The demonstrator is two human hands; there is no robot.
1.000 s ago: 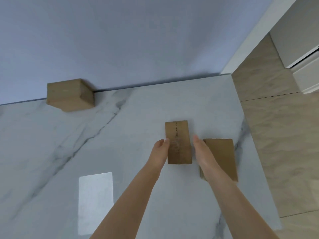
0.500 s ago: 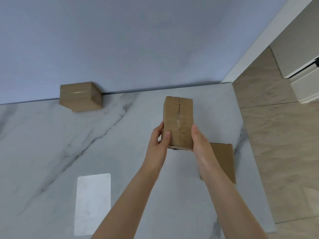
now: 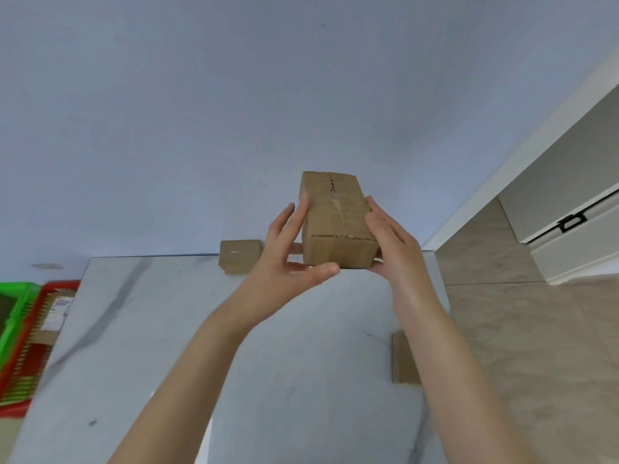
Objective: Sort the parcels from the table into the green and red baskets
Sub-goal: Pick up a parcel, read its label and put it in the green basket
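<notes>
Brown cardboard parcel (image 3: 335, 226) aloft over the white marble surface (image 3: 234, 346).
Fingers (image 3: 300, 212) of my left hand (image 3: 284, 266) and right hand (image 3: 393, 246) clasp its long sides, its length pointing away from me; the red plastic basket (image 3: 62, 283) and green plastic basket (image 3: 20, 306) sit well off left.

I seem to be in a home: marble-patterned counter (image 3: 318, 363), pale blue wall (image 3: 234, 112), beige tiled floor (image 3: 536, 346), white cabinet (image 3: 582, 246).
</notes>
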